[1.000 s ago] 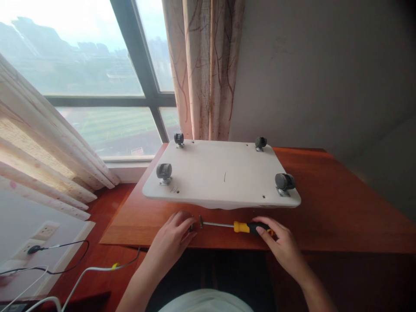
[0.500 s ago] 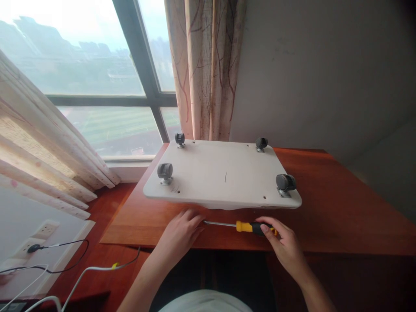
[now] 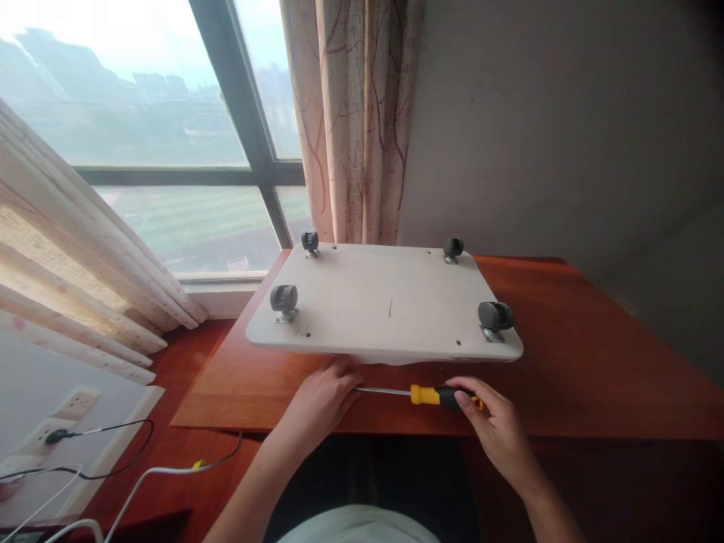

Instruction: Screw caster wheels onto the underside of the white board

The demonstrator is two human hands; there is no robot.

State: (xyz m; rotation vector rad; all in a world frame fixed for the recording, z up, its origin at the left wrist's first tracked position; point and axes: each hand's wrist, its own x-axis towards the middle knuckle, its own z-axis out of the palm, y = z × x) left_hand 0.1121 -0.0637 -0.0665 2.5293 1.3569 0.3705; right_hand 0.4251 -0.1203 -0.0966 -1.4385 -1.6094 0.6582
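Note:
My right hand [image 3: 487, 411] is closed around the black and yellow handle of a screwdriver [image 3: 427, 394], held level over the front of the table with its shaft pointing left. My left hand [image 3: 328, 388] is at the shaft's tip, by the near edge of a white board [image 3: 362, 286]. Its fingers are curled together and hide the tip; what they pinch, if anything, cannot be made out. Dark casters stand wheels-up at the board's corners: near left [image 3: 283, 299], near right [image 3: 495, 317], far left [image 3: 310, 242] and far right [image 3: 453, 247].
The board lies on a reddish-brown wooden table [image 3: 593, 354]. A window [image 3: 170, 226] and curtains [image 3: 354, 121] are behind and to the left. At lower left, a plug sits in a wall socket [image 3: 76, 405], and a white cable [image 3: 152, 471] runs toward the table.
My left hand has moved slightly up and right, its fingers now at the board's near edge. My right hand and the screwdriver have barely moved.

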